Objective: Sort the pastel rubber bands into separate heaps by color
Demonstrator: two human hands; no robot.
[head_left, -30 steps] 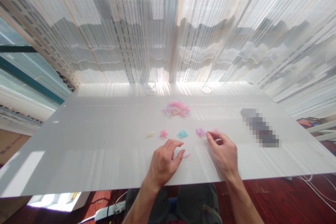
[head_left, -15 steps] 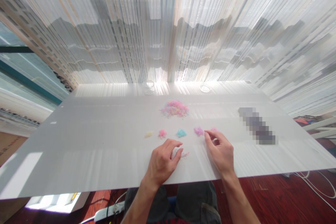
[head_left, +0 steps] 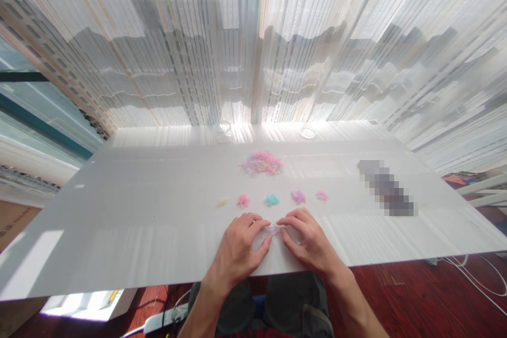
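Observation:
A small loose bunch of thin pink and lilac strands (head_left: 272, 231) lies on the white table between my hands. On its left, my left hand (head_left: 242, 243) rests with thumb and index finger apart, holding nothing. From the right, my right hand (head_left: 307, 237) reaches to the bunch, its thumb and index finger also apart at the strands' edge. Beyond the hands runs a row of little piles: pale yellow (head_left: 223, 202), hot pink (head_left: 243, 200), turquoise (head_left: 271, 199), purple (head_left: 298, 196) and light pink (head_left: 321, 196). Farther back sits a larger mixed-colour heap (head_left: 262, 163) of similar thin pieces.
Toward the back of the white table (head_left: 130, 195) are a clear round container (head_left: 224, 132) and a clear disc (head_left: 308, 132). A pixelated dark object (head_left: 387, 188) lies at right. Sheer curtains (head_left: 253, 53) hang behind. A power strip (head_left: 164, 319) is below the front edge.
My right hand has moved left and toward me, from beside the purple pile to the bunch of strands. My left hand stays near it. The light pink pile is now uncovered.

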